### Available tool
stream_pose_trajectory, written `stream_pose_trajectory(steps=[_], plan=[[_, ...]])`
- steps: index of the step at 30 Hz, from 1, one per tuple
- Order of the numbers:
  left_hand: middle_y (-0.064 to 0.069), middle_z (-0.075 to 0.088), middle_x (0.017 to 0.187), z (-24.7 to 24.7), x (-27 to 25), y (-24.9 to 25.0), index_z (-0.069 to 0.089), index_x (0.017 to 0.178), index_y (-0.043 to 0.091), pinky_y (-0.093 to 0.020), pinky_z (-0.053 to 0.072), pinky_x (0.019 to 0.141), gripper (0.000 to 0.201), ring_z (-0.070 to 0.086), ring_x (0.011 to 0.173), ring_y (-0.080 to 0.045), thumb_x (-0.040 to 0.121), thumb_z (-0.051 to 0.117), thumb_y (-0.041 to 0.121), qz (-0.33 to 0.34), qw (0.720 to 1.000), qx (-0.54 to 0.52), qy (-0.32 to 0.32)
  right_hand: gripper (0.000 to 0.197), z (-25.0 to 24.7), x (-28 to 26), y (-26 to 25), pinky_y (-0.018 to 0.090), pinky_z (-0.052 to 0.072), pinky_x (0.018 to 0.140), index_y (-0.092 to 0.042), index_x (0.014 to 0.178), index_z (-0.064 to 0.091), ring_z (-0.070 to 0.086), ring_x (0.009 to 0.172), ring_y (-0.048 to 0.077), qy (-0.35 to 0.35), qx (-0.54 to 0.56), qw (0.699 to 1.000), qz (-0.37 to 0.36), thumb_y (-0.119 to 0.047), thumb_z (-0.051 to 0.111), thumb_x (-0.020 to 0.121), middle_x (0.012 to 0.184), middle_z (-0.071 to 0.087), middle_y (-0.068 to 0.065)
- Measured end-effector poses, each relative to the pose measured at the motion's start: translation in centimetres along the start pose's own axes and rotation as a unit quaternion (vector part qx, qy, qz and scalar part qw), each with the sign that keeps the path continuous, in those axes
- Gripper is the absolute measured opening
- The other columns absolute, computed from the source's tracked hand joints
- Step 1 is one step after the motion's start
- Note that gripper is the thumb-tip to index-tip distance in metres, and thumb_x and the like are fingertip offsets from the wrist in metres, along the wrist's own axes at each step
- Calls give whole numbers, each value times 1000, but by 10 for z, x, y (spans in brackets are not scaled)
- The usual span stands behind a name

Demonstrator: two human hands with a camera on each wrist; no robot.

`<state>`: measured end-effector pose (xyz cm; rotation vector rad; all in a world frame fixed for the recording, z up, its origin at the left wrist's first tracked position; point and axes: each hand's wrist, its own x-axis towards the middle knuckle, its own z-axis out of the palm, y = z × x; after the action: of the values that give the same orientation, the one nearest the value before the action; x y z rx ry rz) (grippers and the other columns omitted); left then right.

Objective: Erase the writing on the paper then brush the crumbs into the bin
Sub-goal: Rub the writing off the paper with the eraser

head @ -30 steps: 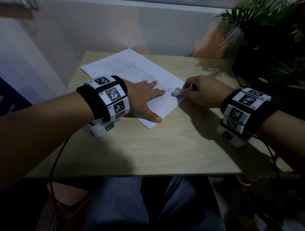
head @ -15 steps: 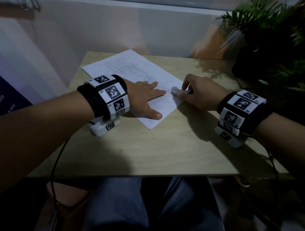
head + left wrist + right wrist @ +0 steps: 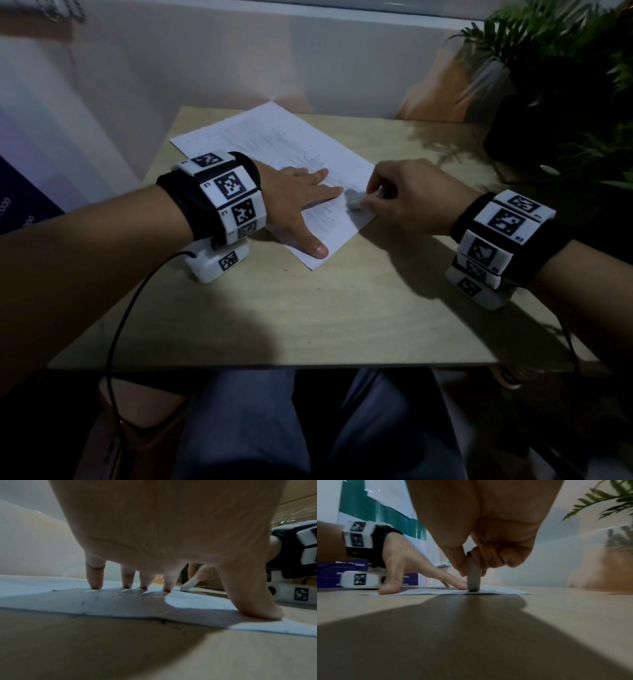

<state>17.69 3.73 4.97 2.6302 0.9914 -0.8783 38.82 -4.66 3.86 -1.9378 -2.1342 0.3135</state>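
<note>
Pinching the eraser [image 3: 354,201] between thumb and curled fingers, the right hand [image 3: 414,200] stands it on end with its lower tip pressed to the paper [image 3: 274,144], close to the sheet's right edge. In the right wrist view the eraser [image 3: 473,577] is nearly upright, its long axis running from the grip down to the sheet.

The left hand [image 3: 294,202] lies flat with fingers spread, fingertips [image 3: 95,584] and thumb bearing down on the paper [image 3: 197,601] to pin it to the table [image 3: 342,308]. Its index fingertip sits just beside the eraser, to that eraser's left.

The faint lines of writing lie mostly left of and beyond the eraser, toward the far end of the sheet, so the rubbing strokes probably need to travel that way, toward and past the holding fingers. Dark crumbs [image 3: 118,595] speckle the paper under the left palm. I judge the erasing unfinished, and no bin shows in any view.
</note>
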Motion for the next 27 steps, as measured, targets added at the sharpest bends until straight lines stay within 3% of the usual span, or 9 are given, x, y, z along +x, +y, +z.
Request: stream_pose_trajectory(steps=[3,7,9,12,14,16,18,23,27], plan=[[11,-28,166,0,1,0,-18,158,45,-56,1,123,131,-15,156,-20,51,41,95,3,1000,2,3,24,-4,0,-5,22,38,62,-25,92,67,54,70,3,-62,54,997,-13,-48,70,86,82,63,-10],[12,-28,166,0,1,-1,-18,157,45,-56,0,123,134,-16,156,-19,47,41,96,3,1000,-2,-2,35,-3,12,9,32,38,64,-20,94,65,56,80,20,29,-32,997,70,-54,67,88,89,63,-1],[12,-29,166,1,2,-2,-18,157,46,-57,0,123,136,-16,156,-18,45,39,97,4,1000,-2,-3,39,0,11,8,34,38,64,-19,92,62,55,79,23,48,-56,995,68,-58,63,90,87,62,0],[11,-28,166,1,3,-1,-19,157,45,-57,1,123,135,-16,156,-20,48,40,97,5,1000,2,0,33,1,6,0,26,39,62,-20,92,64,54,71,10,-16,0,1000,8,-52,66,89,84,63,-4],[10,-28,166,1,3,-1,-18,158,44,-56,1,123,133,-15,156,-20,49,41,95,4,1000,0,1,30,-1,9,0,18,38,60,-20,93,67,54,71,5,-31,26,999,15,-49,70,86,84,63,-7],[11,-28,166,1,2,0,-18,157,45,-56,1,123,135,-16,156,-19,47,41,95,4,1000,-3,-1,33,-3,15,8,30,39,64,-18,91,66,55,75,17,15,-11,998,56,-51,68,87,86,63,-1],[13,-29,165,2,3,-1,-18,157,46,-56,0,123,137,-16,156,-18,44,40,98,5,1000,-4,-2,35,-3,19,14,33,36,66,-17,88,62,55,81,25,59,-72,992,89,-52,65,90,87,63,3],[12,-29,166,2,5,-4,-19,157,46,-57,0,122,137,-17,156,-19,44,39,98,8,1000,-2,-2,34,-1,13,4,32,41,66,-18,91,67,55,75,17,-16,18,1000,7,-52,64,86,84,64,-3],[13,-29,165,2,5,-4,-18,157,46,-57,0,122,139,-17,156,-18,41,39,99,9,1000,-7,-2,33,-2,21,15,34,42,66,-18,90,66,57,80,23,29,-32,997,66,-51,67,88,88,65,2]])
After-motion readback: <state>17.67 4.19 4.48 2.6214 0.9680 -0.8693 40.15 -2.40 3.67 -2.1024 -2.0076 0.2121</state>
